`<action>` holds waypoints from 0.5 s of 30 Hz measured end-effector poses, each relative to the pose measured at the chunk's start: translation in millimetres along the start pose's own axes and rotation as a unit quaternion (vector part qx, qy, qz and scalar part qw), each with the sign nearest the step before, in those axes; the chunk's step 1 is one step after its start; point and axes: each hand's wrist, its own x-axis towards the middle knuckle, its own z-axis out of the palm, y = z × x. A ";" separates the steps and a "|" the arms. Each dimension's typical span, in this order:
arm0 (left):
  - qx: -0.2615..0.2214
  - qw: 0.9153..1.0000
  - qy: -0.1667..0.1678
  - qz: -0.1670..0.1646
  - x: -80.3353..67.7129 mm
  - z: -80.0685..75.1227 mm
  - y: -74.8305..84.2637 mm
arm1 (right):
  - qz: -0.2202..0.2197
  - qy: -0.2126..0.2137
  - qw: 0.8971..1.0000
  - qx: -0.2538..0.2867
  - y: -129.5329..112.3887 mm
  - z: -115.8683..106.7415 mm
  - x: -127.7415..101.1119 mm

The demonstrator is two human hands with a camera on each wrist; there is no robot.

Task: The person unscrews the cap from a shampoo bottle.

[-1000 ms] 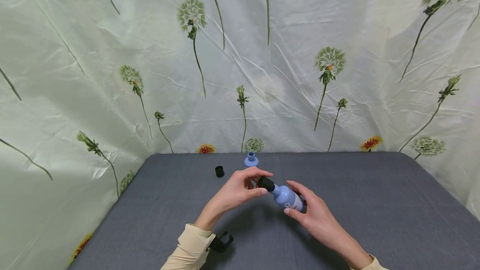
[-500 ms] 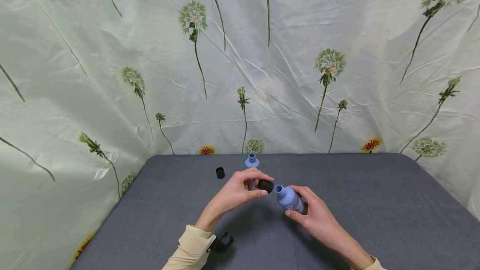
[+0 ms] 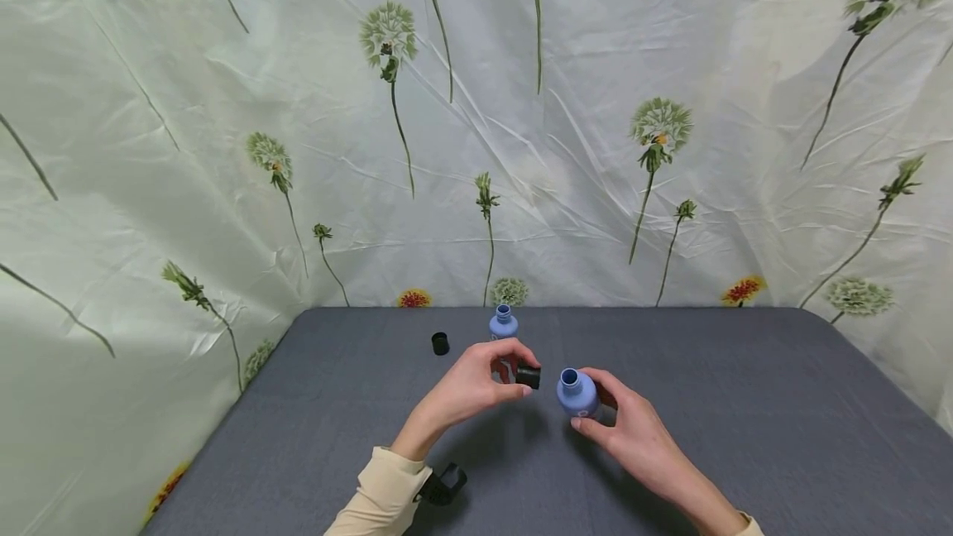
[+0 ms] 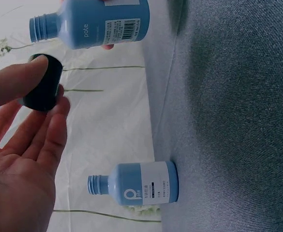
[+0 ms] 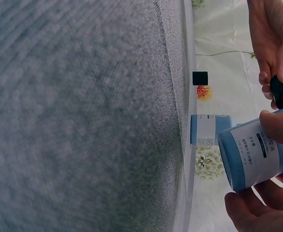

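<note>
Cap off, bottle turned upright

A second ago the black cap (image 3: 528, 376) sat on the tilted blue bottle (image 3: 577, 392); now the left hand (image 3: 472, 386) pinches the freed cap just left of the open neck, while the right hand (image 3: 633, 433) grips the bottle above the counter (image 3: 744, 404). Beyond the left grip, a second uncapped bottle (image 3: 503, 323) and another loose cap (image 3: 440, 343) stand on the counter.

Cream, pale beige long sleeves are worn on both arms, cuffs ending right at the wrists. A small black camera mount (image 3: 442, 485) is strapped under the left wrist. Both hands are bare, no rings or watch to be seen.
</note>
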 end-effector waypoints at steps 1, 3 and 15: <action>0.002 1.000 -0.001 0.000 0.3 0.2 -0.3 | -0.001 0.000 1.000 0.001 0.1 -0.4 -0.2; 0.006 1.000 -0.005 -0.001 0.6 0.1 -0.1 | -0.002 -0.001 1.000 0.004 0.4 -1.0 -0.4; 0.022 1.000 -0.005 -0.003 0.1 -0.2 -1.4 | -0.015 -0.002 1.000 0.024 1.0 -4.3 -1.2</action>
